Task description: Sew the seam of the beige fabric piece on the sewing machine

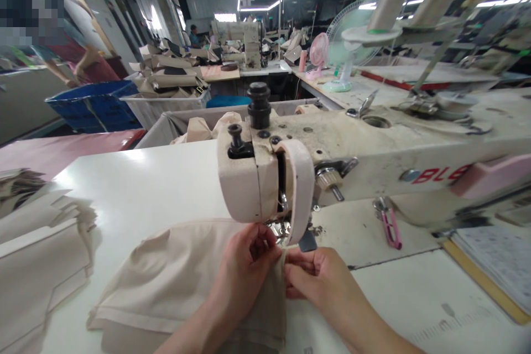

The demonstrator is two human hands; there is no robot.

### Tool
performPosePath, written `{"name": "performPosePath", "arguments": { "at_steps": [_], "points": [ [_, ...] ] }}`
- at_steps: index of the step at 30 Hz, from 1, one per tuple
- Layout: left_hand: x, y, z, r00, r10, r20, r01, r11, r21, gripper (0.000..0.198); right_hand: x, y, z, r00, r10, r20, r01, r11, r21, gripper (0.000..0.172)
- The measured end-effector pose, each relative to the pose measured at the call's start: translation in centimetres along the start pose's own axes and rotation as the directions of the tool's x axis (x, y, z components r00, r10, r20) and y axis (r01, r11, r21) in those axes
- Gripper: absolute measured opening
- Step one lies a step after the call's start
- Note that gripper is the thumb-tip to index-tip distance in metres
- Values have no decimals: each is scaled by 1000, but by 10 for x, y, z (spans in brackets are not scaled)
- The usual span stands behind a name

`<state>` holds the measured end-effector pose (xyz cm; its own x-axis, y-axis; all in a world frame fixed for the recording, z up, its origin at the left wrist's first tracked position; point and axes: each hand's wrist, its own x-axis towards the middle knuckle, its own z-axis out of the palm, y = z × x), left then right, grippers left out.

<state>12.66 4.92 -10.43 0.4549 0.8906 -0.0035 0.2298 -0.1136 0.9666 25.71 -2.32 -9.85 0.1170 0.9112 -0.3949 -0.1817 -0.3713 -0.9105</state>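
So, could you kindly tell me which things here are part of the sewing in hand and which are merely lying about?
In use: left hand, right hand, beige fabric, sewing machine.

Lying about: pink thread snips, stacked cut pieces, paper sheets, green fan, blue crate.

A matt, beige woven cloth (174,276), soft and lightly creased, was pinched by the left hand (244,265) and the right hand (319,279). The sewing machine (373,160) was seen to be of painted metal, its cream enamel dulled, scuffed and grimy, with bright bare metal at the presser foot (282,229) and black glossy plastic on the knob (259,105). The table (157,182) was finished in a smooth white laminate with a faint sheen. Pink plastic handles were shown on the thread snips (390,227) to the right. Stacked cut cloth pieces (41,243), matt and beige, were noted at the left, and a blue plastic crate (95,105) farther off.
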Motion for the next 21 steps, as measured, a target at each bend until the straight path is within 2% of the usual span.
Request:
{"name": "performPosePath", "arguments": {
  "at_steps": [3, 6, 8, 10, 13, 15, 17, 19, 21],
  "points": [
    [-1, -2, 3, 1000, -7, -22, 7, 1000, 31, 5, 0, -1, 0, 1000, -6, -1, 6, 1000, -17, 19],
    [0, 0, -2, 999, 43, -22, -40, 991, 130, 6, 1, -3, 0, 1000, 8, -17, -8, 1000, -19, 22],
    [3, 3, -11, 991, 124, 54, -132, 967, 218, 2, 1, -4, 1, 1000, 18, 12, -18, 1000, 9, 24],
    [7, 9, -21, 969, 162, 184, -209, 938, 276, 10, 1, -7, 1, 999, 21, 47, -23, 999, 36, 28],
    [14, 17, -35, 931, 83, 354, -197, 934, 297, 13, 2, -11, 3, 998, 15, 55, -17, 999, 32, 32],
    [18, 20, -39, 917, 28, 397, -161, 938, 306, 12, 3, -13, 4, 999, 6, 53, -6, 1000, -6, 31],
    [19, 19, -39, 924, 22, 382, -161, 928, 336, 13, 3, -12, 5, 999, -11, 35, 14, 996, -85, 27],
    [19, 14, -35, 952, 57, 300, -178, 902, 392, 14, 1, -10, 4, 998, -53, -30, 46, 981, -191, 20],
    [17, 8, -30, 976, 97, 193, -175, 877, 448, 13, -2, -5, 2, 975, -206, -79, 162, 911, -379, 20]
  ]
}}
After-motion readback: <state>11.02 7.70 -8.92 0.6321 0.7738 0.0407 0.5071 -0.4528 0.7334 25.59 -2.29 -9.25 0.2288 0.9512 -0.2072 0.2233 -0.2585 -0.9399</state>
